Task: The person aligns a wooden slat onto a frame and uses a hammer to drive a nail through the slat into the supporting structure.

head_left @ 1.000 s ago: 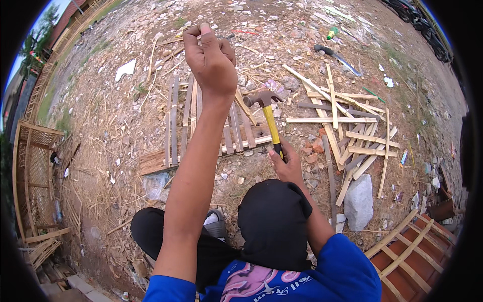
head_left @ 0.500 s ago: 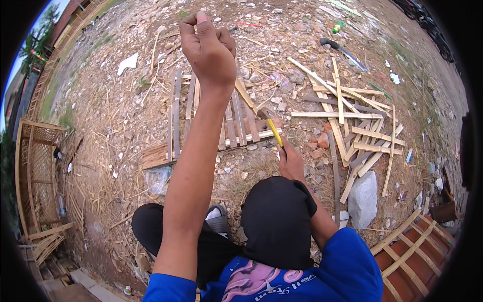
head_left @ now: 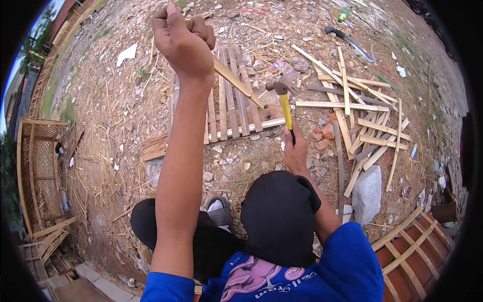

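Observation:
My left hand (head_left: 183, 43) is raised at the upper middle, its fingers curled closed. A pale bamboo slat (head_left: 234, 83) comes out from behind it and slants down right, its lower end over a wooden plank (head_left: 155, 147); the grip itself is hidden. My right hand (head_left: 296, 148) is wrapped round the lower handle of a claw hammer (head_left: 285, 108) with a yellow and black grip. The hammer stands head up, just right of the slat's end and apart from it. Several brownish slats (head_left: 233, 108) lie side by side across the plank, partly behind my left forearm.
At right is a loose pile of bamboo slats (head_left: 347, 108), with a grey rock (head_left: 367, 194) below it. A long knife (head_left: 349, 43) with a black handle lies beyond. Lattice frames stand at the left (head_left: 35, 176) and lower right (head_left: 410, 246). Rubble and straw litter the ground.
My left hand has moved left and a little up, the slat shifting left with it. The hammer has turned from slanting to nearly upright, its head rising and moving right, off the slat.

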Motion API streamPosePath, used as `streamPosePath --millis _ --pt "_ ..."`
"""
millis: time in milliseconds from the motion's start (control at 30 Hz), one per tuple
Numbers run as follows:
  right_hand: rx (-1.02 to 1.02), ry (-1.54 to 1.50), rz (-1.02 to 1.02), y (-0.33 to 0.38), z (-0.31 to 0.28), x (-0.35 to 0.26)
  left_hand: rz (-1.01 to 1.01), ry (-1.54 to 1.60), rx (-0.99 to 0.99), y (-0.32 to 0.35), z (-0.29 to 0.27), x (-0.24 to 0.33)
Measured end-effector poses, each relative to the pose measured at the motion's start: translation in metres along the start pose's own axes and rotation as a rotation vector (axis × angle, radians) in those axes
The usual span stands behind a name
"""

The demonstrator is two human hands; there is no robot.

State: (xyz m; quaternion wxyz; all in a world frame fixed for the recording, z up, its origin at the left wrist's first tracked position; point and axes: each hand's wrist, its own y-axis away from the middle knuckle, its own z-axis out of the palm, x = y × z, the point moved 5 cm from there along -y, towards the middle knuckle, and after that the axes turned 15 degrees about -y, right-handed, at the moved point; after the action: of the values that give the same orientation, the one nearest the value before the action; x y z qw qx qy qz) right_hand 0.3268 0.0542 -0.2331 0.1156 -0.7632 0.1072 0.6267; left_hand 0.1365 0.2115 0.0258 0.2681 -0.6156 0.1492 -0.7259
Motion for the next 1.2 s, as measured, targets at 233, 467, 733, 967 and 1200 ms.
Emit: streamPosePath --millis 233,467,733,967,1200 --pt "0.033 -0.101 -0.38 -0.011 0.016 -0.024 0.004 -0.027 0.027 -0.002 -0.007 0.003" --pt "0.043 0.209 0.241 0.043 -0.044 0.081 -0.03 0.009 0.086 0.013 -0.04 -0.002" --pt "-0.048 0.38 0.404 0.108 -0.104 0.111 -0.042 -0.025 0.257 0.014 -0.068 0.028" --pt "-0.05 0.371 0.33 0.118 -0.109 0.11 0.072 -0.033 0.189 -0.02 -0.113 0.101" --pt "0.039 0.393 -0.398 0.06 -0.079 0.053 -0.234 0.23 0.065 0.006 -0.171 0.066"
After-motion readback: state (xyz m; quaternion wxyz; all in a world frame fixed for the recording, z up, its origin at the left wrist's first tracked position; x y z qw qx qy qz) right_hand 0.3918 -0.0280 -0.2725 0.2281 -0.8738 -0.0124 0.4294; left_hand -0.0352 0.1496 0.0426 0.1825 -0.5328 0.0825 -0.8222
